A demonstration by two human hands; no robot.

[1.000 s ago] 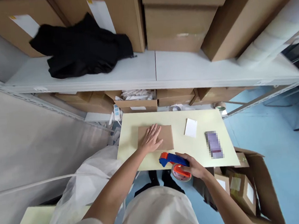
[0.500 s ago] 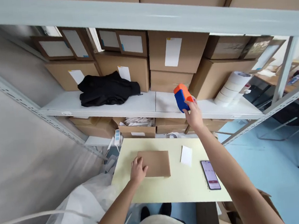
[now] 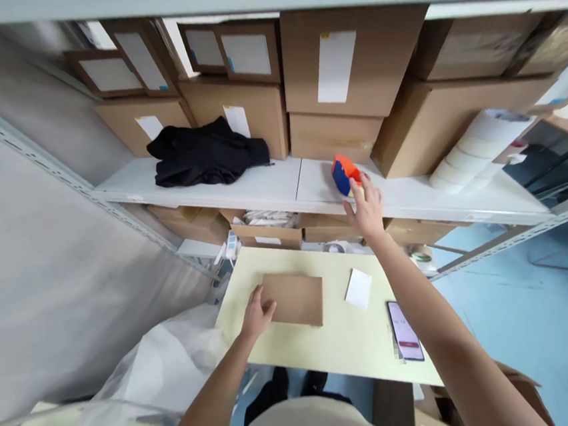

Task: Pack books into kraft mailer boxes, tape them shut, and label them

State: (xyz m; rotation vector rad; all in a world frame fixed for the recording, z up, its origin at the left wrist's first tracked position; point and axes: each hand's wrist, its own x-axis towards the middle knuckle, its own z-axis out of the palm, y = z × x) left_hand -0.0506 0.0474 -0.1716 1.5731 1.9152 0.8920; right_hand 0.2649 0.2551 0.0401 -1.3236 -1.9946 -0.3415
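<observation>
A closed brown cardboard box (image 3: 296,299) lies flat on the pale yellow table. My left hand (image 3: 257,315) rests at its left edge, thumb apart from the fingers, touching the box without wrapping round it. On the white middle shelf stands an orange and blue tape dispenser (image 3: 342,174). Right in front of it is my right hand (image 3: 366,206), fingers spread and holding nothing; the fingertips overlap the dispenser's right side, so I cannot tell whether they still touch it. A white card (image 3: 358,287) lies to the right of the box.
A phone (image 3: 404,330) lies near the table's right edge (image 3: 348,361). The shelf (image 3: 311,187) carries black cloth (image 3: 208,154), large cartons (image 3: 341,127) and white rolls (image 3: 478,147). Clear plastic sheeting (image 3: 163,365) hangs at the left.
The tape dispenser has gone from my right hand's grip down onto the shelf, and the fingers have spread. My left hand has slid slightly toward the box's left edge. The view has shifted.
</observation>
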